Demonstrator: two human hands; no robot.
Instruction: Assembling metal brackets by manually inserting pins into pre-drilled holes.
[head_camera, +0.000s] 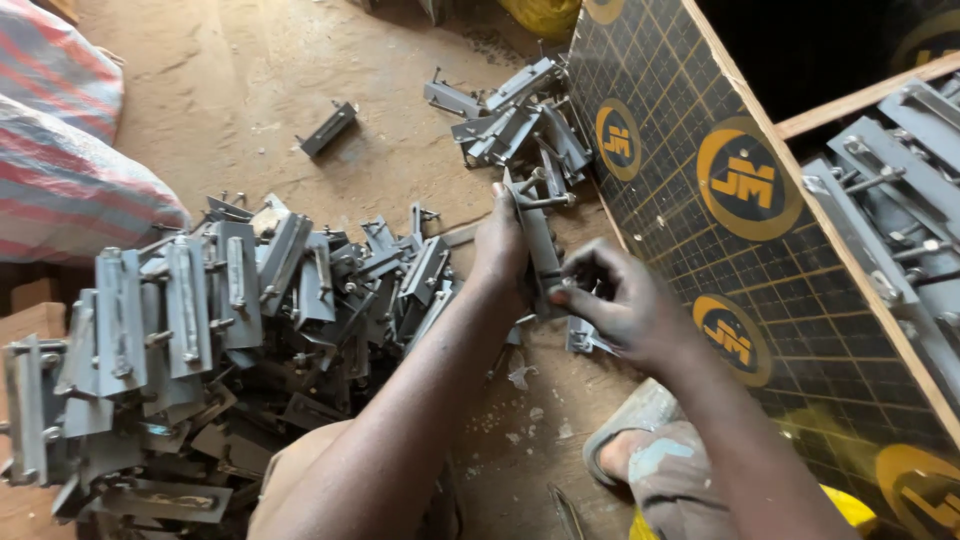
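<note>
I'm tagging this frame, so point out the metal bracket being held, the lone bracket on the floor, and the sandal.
held metal bracket (541, 245), head view, its flat plate.
lone bracket (328, 128), head view, mid-body.
sandal (640, 412), head view, its strap.

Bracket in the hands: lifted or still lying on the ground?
Lifted. The left hand grips the grey metal bracket roughly upright above the dirt floor, while the right hand pinches its lower end.
</note>
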